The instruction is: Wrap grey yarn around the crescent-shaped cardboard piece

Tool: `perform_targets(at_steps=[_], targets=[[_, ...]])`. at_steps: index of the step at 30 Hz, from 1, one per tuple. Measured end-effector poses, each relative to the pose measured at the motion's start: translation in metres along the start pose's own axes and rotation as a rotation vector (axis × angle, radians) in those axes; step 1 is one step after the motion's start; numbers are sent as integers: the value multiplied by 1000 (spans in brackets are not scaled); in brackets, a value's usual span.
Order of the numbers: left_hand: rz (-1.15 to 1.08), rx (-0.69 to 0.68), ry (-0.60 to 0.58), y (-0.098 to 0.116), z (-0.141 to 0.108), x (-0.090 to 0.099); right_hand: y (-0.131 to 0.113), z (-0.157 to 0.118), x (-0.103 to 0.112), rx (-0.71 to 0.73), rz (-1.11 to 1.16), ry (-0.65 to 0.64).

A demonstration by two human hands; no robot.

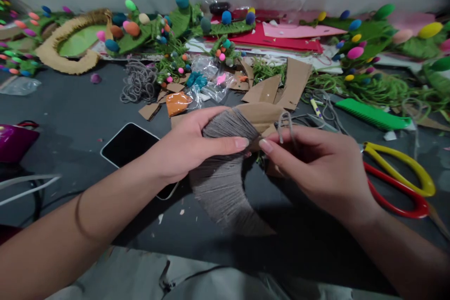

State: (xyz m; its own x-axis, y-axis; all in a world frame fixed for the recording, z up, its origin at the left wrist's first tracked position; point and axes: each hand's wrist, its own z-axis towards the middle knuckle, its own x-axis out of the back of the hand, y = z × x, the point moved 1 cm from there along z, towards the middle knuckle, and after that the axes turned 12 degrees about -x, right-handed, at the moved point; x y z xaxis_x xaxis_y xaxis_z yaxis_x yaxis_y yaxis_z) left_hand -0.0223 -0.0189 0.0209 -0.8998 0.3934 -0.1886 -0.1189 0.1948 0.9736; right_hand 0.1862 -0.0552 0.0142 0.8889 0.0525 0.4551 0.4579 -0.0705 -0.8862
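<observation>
A curved, crescent-like cardboard piece (265, 115) is wrapped over most of its length in grey yarn (225, 192); bare brown card shows at its upper end. My left hand (197, 143) grips the wrapped part, thumb across the front and fingers hidden behind. Just right of that thumb, my right hand (316, 164) pinches the grey yarn strand (285, 124) against the inner edge of the curve. A loop of the strand stands up over the right fingers. Below the left forearm and wrist lies a phone (130, 143) with a dark screen, partly covered.
Scissors (401, 183) with red and yellow handles lie right of my right hand, near a green box cutter (374, 113). A grey yarn tangle (138, 82), cardboard scraps (295, 82) and a yellow wrapped letter-like shape (70, 58) lie behind. Green leafy pieces with coloured balls (133, 29) line the wall.
</observation>
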Motion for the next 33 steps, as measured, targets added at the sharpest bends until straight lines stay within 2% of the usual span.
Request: perform_targets(at_steps=[2,4,7,9,11,14,16,19,21,25,30,33], targets=[[-26,15,-17,0,1,1,-2,-1,2,62,-84,35],[-64,40,-49,-1,2,3,-4,0,6,138,-161,3],[-102,80,-75,-1,4,6,-4,3,18,243,-280,-191],[-105,91,-80,-1,5,8,0,6,26,245,-347,-363],[-102,97,-85,0,5,9,6,10,33,214,-382,-435],[-105,102,-88,0,6,9,14,15,39,205,-398,-333],[-110,103,-92,0,6,9,16,16,39,268,-430,-293],[-109,96,-80,1,6,10,16,14,37,412,-505,-354],[-100,89,-70,1,6,10,17,10,34,449,-548,-432],[-91,86,-68,2,6,10,20,4,22,435,-640,-530],[-96,105,-71,2,5,10,20,2,15,406,-668,-496],[-97,116,-72,1,5,10,15,2,23,297,-571,-444]])
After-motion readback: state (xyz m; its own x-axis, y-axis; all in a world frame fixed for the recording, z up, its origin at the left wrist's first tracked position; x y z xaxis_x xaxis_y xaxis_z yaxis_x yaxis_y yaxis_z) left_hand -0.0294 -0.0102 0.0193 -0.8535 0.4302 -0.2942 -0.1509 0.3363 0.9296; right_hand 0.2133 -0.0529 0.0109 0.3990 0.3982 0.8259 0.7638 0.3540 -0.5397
